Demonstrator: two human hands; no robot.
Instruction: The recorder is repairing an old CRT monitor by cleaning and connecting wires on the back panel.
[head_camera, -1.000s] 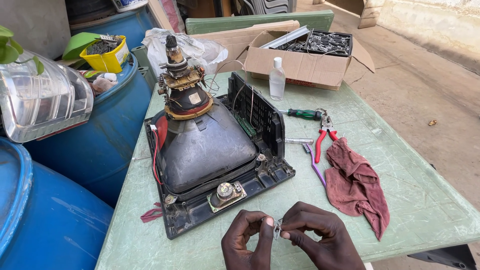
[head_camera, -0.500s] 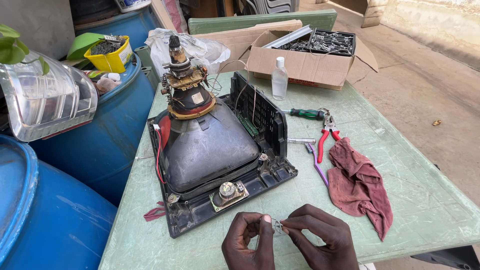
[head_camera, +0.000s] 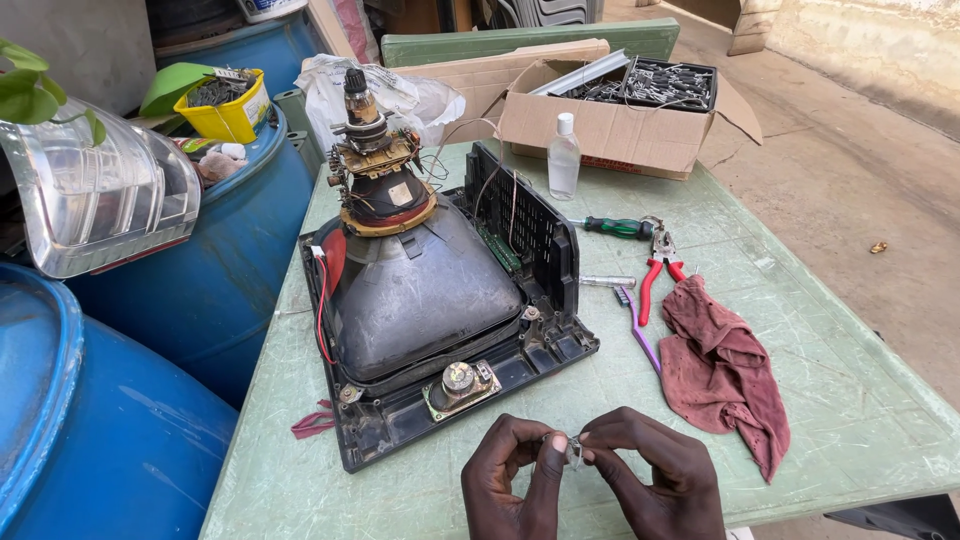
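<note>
My left hand (head_camera: 512, 482) and my right hand (head_camera: 658, 478) meet at the near edge of the green table (head_camera: 830, 330), and the fingertips of both pinch one small metal part (head_camera: 572, 447) between them. Just beyond them lies an opened old picture-tube television (head_camera: 430, 300), face down in its black frame, with the tube's neck and coil (head_camera: 372, 150) standing upward. A small speaker (head_camera: 460, 382) sits in the frame's near edge, and a black circuit board (head_camera: 522, 225) stands upright on the frame's right side.
Right of the set lie a green-handled screwdriver (head_camera: 620, 227), red-handled pliers (head_camera: 655, 275), a purple toothbrush (head_camera: 636, 330) and a dark red rag (head_camera: 725, 365). A clear bottle (head_camera: 564, 157) and a cardboard box of parts (head_camera: 625, 110) stand at the back. Blue drums (head_camera: 120, 420) stand at the left.
My hands stay together on the small part and turn it slightly. The view has shifted a little; nothing on the table has moved.
</note>
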